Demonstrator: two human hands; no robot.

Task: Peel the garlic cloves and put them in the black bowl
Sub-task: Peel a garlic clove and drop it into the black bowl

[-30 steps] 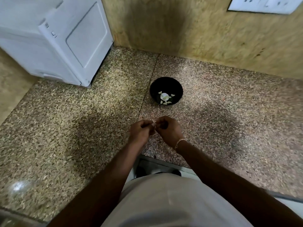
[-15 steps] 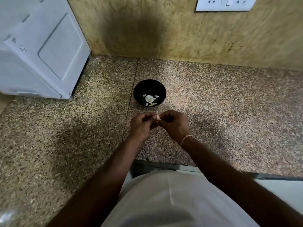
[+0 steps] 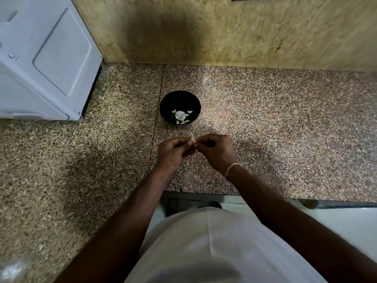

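A black bowl (image 3: pixel 180 108) stands on the speckled granite counter (image 3: pixel 265 129), with several pale garlic pieces (image 3: pixel 180 115) lying in its bottom. Just in front of the bowl my left hand (image 3: pixel 173 154) and my right hand (image 3: pixel 216 152) meet fingertip to fingertip. Between them they pinch a garlic clove (image 3: pixel 192 138), of which only a thin pale sliver sticks up; the rest is hidden by the curled fingers. A thin bracelet circles my right wrist.
A white appliance (image 3: pixel 47 62) stands on the counter at the left, close to the yellowish back wall (image 3: pixel 224 31). The counter's front edge (image 3: pixel 204 194) runs just below my hands, with my white shirt beneath it.
The view has swung, so the bowl and hands sit differently in frame. My hands stay together on the clove, and a thin pale sliver now sticks up between the fingertips.
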